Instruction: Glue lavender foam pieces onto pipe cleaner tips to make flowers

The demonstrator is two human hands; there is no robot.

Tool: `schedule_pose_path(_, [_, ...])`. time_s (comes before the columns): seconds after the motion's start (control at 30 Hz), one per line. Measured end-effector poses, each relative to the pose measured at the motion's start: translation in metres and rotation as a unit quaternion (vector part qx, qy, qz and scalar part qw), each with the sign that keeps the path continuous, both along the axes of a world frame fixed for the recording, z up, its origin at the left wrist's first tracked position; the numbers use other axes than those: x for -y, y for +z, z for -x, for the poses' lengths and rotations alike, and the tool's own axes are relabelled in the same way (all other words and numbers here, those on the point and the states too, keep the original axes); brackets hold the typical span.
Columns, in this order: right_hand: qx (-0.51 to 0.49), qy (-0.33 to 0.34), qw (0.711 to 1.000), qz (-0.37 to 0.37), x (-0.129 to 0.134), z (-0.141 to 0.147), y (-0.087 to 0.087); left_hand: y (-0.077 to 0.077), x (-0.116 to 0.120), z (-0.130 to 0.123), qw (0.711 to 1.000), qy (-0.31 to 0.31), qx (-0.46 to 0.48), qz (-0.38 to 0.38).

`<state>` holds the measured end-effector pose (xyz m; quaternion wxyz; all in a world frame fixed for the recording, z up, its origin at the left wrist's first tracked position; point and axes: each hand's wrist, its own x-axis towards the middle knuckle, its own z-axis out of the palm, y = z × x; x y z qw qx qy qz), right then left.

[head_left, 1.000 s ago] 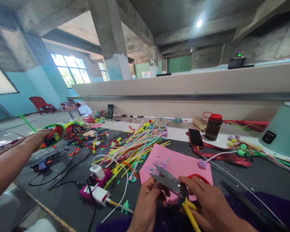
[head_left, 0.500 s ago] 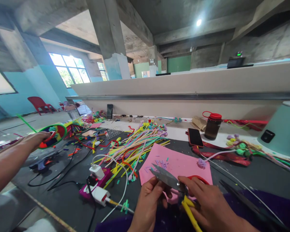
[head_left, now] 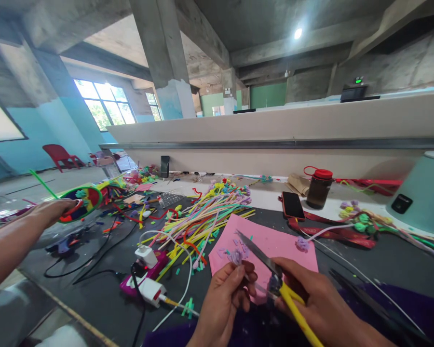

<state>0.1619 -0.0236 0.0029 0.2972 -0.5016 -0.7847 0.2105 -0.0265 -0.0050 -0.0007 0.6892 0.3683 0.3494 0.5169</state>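
My left hand (head_left: pixel 227 295) pinches a small lilac pipe-cleaner flower (head_left: pixel 236 257) between thumb and fingers, its looped head pointing up. In my right hand (head_left: pixel 313 291) is a pair of scissors (head_left: pixel 257 252) with yellow on the handle. The blades point up and left, just right of the flower and apart from it. Beneath both hands lies a pink sheet (head_left: pixel 292 250), strewn with short lilac clippings. A second lilac flower on a pale stem (head_left: pixel 303 244) rests at the sheet's right edge.
Pipe cleaners (head_left: pixel 202 217) lie heaped behind a purple power strip (head_left: pixel 159 267). At left a co-worker's hand (head_left: pixel 60 208) holds a round green-rimmed piece. To the right are a phone (head_left: pixel 292 205), a bottle (head_left: pixel 318 189), dark scissors (head_left: pixel 361 294) and a pale green container (head_left: pixel 423 193).
The scissors have moved right and away from my left hand, which has turned so that the lilac flower now shows above its fingertips. The co-worker's hand has barely moved.
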Motion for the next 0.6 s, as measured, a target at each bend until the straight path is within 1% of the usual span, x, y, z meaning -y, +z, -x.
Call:
schedule_pose_path(0.07, [-0.028,-0.006,0.999,0.033,0.0,0.0,0.007,0.001,0.0,0.002,0.999,-0.006,0.026,0.021])
schedule_pose_path(0.17, [-0.028,0.001,0.999,0.036,0.0,0.0,0.008,0.002,0.0,0.003,0.998,-0.004,0.042,0.038])
schedule_pose_path(0.23, [-0.009,0.005,1.0,0.006,0.0,0.001,0.004,0.002,0.0,0.002,0.998,0.001,0.044,0.034])
schedule_pose_path(0.37, [0.043,0.025,0.993,-0.109,0.001,0.001,-0.005,-0.001,0.0,0.001,0.999,0.039,0.031,0.002])
schedule_pose_path(0.43, [0.059,0.03,0.988,-0.143,0.001,0.001,-0.006,-0.002,-0.001,0.001,0.998,0.052,0.016,-0.006])
schedule_pose_path(0.53, [0.055,0.026,0.987,-0.15,0.0,0.001,-0.008,-0.002,-0.002,0.003,0.998,0.055,0.005,0.005])
schedule_pose_path(0.6, [0.029,0.02,0.993,-0.117,0.0,0.001,-0.008,-0.001,-0.002,0.004,0.998,0.057,0.024,0.024])
